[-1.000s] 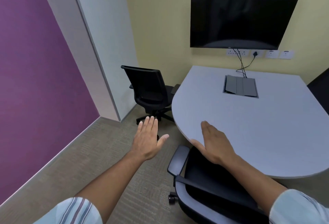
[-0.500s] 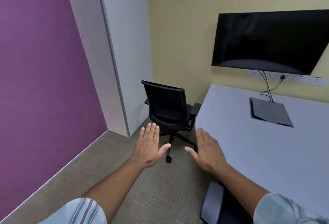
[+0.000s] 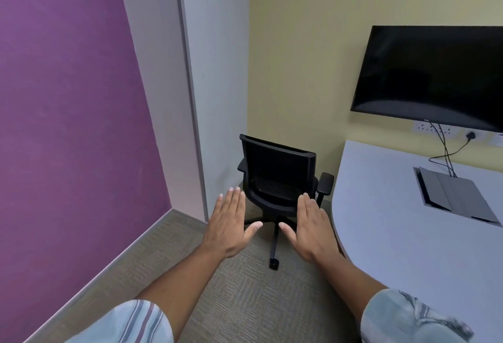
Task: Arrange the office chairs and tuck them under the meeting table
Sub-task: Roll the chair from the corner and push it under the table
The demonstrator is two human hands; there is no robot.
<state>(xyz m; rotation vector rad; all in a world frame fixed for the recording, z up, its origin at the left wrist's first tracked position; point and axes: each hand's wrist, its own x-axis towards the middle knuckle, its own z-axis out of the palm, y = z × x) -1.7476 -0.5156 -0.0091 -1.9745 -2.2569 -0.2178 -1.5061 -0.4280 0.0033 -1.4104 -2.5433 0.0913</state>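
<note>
Left hand point(image 3: 227, 224) flat, grip spread, empty | right hand point(image 3: 313, 229) same | black chair point(image 3: 277, 179) at 12 o'clock stands beside bench point(image 3: 408, 233), not tucked | pushing left

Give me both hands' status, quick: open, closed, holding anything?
Left hand: open, flat, holding nothing, short of the black office chair.
Right hand: open, flat, holding nothing, beside the meeting table edge.
</note>
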